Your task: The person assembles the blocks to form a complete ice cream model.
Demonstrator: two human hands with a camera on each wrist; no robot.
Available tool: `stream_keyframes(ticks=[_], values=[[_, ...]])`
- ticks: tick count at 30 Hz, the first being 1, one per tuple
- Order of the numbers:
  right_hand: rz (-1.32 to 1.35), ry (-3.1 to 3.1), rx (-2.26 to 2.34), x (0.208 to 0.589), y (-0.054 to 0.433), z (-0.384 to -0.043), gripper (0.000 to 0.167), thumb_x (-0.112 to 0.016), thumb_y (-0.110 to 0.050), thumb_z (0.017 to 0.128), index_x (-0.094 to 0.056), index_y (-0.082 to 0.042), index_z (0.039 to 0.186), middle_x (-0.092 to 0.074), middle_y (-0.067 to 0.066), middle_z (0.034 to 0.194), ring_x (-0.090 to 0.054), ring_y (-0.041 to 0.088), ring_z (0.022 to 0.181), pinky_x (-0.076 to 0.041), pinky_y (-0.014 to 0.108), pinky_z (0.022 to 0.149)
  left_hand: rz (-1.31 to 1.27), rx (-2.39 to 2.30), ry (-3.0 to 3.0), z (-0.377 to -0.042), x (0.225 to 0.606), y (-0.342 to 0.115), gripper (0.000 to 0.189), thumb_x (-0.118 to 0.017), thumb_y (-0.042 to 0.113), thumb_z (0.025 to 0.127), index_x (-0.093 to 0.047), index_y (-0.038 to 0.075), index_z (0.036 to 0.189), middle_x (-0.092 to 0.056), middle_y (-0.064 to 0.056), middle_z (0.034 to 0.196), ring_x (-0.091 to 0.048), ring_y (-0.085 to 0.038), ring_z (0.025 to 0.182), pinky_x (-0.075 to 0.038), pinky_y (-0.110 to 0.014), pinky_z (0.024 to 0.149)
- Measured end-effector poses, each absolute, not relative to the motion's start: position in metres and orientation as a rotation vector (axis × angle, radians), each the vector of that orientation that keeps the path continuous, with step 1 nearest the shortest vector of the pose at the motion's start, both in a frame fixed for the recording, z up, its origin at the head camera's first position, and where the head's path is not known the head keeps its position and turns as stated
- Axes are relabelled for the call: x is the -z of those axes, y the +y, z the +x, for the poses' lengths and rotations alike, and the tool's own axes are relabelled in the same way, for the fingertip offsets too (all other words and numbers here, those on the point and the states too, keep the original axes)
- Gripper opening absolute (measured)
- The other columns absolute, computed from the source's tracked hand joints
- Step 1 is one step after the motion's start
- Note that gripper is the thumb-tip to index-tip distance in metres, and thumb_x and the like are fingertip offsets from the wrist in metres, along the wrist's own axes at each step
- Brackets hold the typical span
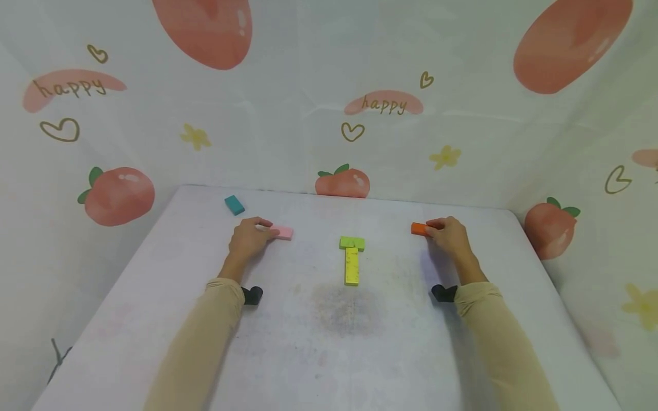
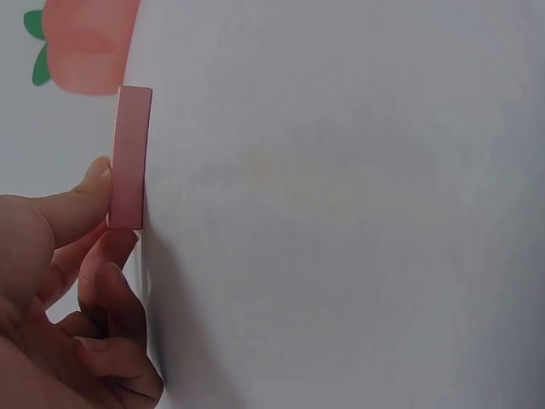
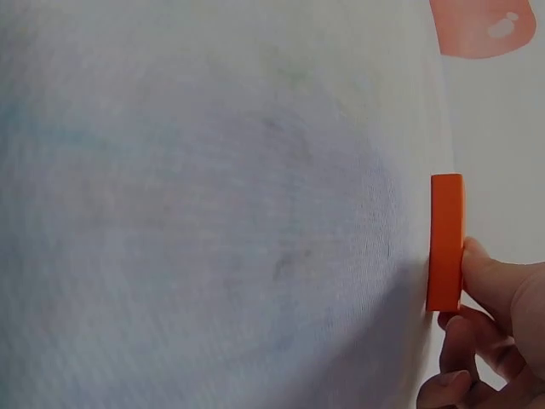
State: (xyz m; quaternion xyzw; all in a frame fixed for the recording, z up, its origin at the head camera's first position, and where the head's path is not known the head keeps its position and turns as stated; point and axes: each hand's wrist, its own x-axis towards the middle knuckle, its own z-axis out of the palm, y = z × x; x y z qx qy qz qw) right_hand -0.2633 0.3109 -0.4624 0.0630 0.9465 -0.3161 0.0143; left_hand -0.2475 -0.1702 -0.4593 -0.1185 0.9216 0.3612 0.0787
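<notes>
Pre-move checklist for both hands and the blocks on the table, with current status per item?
1. Left hand has the pink block: ok, thumb and fingers pinch its end in the left wrist view.
2. Right hand has the orange block: ok, fingertips grip its end.
3. Both held blocks down on the white table: ok, each lies against the cloth in its wrist view.
4. Green block and yellow block undisturbed: ok, they form a T between the hands, apart from both.
5. Teal block out of the way: ok, it lies beyond the left hand.
6. Grip firmness: cannot tell.
</notes>
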Motion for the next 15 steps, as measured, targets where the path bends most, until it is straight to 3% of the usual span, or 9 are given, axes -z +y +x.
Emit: stream_keyframes(ticks=[5, 10, 15], values=[[0.171, 2.954, 0.989, 0.461, 0.303, -0.263, 0.036, -0.060, -0.021, 0.102, -0.066, 0.002, 0.130, -0.057, 0.027, 0.121, -0.054, 0.041, 0.114, -0.043, 0.053, 0.101, -0.347, -1.098, 2.760, -0.248, 0.461, -0.157, 0.045, -0.068, 0.044, 0.095, -0.067, 0.014, 0.129, -0.065, -0.016, 0.135, -0.059, -0.037, 0.120, -0.046, -0.054, 0.098], [0.141, 2.976, 1.003, 0.459, 0.294, -0.262, 0.036, -0.061, -0.020, 0.102, -0.067, 0.003, 0.128, -0.058, 0.028, 0.121, -0.055, 0.042, 0.114, -0.044, 0.054, 0.101, -0.380, -1.105, 2.757, -0.250, 0.462, -0.144, 0.043, -0.069, 0.044, 0.095, -0.069, 0.014, 0.127, -0.066, -0.014, 0.132, -0.059, -0.035, 0.120, -0.046, -0.054, 0.099], [0.167, 2.953, 1.024, 0.461, 0.288, -0.263, 0.035, -0.061, -0.020, 0.102, -0.067, 0.003, 0.128, -0.057, 0.026, 0.122, -0.054, 0.041, 0.115, -0.043, 0.053, 0.103, -0.410, -1.112, 2.763, -0.250, 0.460, -0.132, 0.042, -0.070, 0.043, 0.094, -0.071, 0.015, 0.124, -0.062, -0.014, 0.141, -0.058, -0.034, 0.120, -0.046, -0.052, 0.098]])
